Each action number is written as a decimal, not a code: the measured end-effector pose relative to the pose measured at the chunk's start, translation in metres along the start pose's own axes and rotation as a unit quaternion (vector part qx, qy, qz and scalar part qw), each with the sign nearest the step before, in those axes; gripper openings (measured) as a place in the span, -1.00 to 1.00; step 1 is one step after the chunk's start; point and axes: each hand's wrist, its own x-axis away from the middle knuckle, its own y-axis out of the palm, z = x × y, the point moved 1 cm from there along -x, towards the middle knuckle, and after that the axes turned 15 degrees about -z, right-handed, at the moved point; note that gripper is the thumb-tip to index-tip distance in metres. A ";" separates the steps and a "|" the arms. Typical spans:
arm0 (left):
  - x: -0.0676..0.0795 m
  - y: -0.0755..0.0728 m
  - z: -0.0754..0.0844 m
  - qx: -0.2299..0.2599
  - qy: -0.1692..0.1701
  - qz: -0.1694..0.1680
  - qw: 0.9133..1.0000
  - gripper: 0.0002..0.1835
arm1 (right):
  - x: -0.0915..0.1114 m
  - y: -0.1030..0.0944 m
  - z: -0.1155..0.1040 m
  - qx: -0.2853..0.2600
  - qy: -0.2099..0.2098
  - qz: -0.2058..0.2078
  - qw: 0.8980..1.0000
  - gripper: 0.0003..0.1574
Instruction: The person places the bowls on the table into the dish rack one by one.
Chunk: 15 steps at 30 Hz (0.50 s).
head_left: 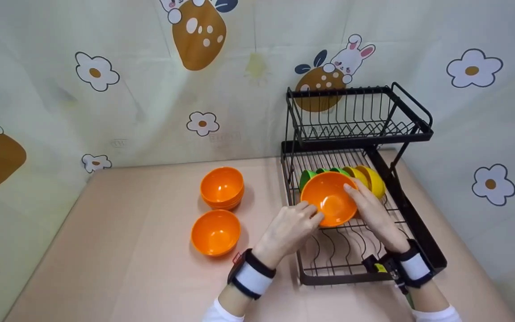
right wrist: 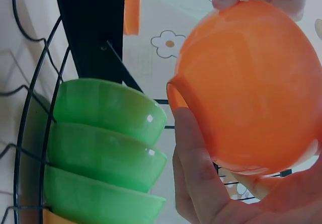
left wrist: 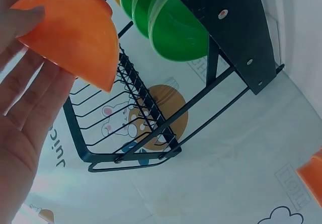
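An orange bowl [head_left: 329,197] is held between both hands over the lower tier of the rack, its inside facing up toward the head camera. My left hand [head_left: 289,227] pinches its lower-left rim with curled fingers. On the opposite side, my right hand [head_left: 373,214] grips the rim, thumb toward the inside. The right wrist view shows the bowl's rounded underside [right wrist: 251,83] with fingers at its foot. Behind it, green bowls [head_left: 306,180] and yellow bowls [head_left: 376,181] stand on edge in a row in the rack, partly hidden by the orange bowl.
A black two-tier dish rack [head_left: 369,278] stands on the right of the table [head_left: 119,250]. To its left are a stack of orange bowls [head_left: 222,185] and, nearer me, another orange bowl [head_left: 216,232]. The upper tier [head_left: 365,142] overhangs the rack's back. A patterned curtain [head_left: 150,98] hangs behind.
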 end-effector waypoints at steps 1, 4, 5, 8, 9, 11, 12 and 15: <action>0.000 0.000 0.000 0.010 -0.012 -0.007 1.000 -0.76 | -0.003 -0.004 0.008 0.016 -0.003 0.007 1.000 -0.24; 0.001 0.001 0.000 0.032 -0.058 -0.032 0.997 -0.62 | -0.007 -0.010 0.022 0.071 -0.005 0.032 0.997 -0.26; 0.001 0.002 0.001 0.037 -0.074 -0.042 0.996 -0.59 | -0.005 -0.008 0.017 0.094 0.001 0.035 0.995 -0.23; 0.002 0.004 0.001 0.042 -0.121 -0.069 0.989 -0.53 | 0.003 0.000 -0.005 0.154 0.009 0.054 0.987 -0.30; 0.003 0.004 0.001 0.046 -0.137 -0.077 0.987 -0.53 | 0.007 0.004 -0.014 0.175 0.012 0.055 0.983 -0.31; 0.005 0.005 0.001 0.048 -0.162 -0.097 0.981 -0.53 | 0.013 0.010 -0.031 0.213 0.024 0.062 0.975 -0.36; 0.005 0.005 0.001 0.048 -0.173 -0.107 0.978 -0.54 | 0.015 0.013 -0.036 0.230 0.030 0.066 0.971 -0.39; 0.008 0.006 0.001 0.062 -0.193 -0.139 0.969 -0.60 | 0.019 0.020 -0.046 0.274 0.043 0.064 0.959 -0.42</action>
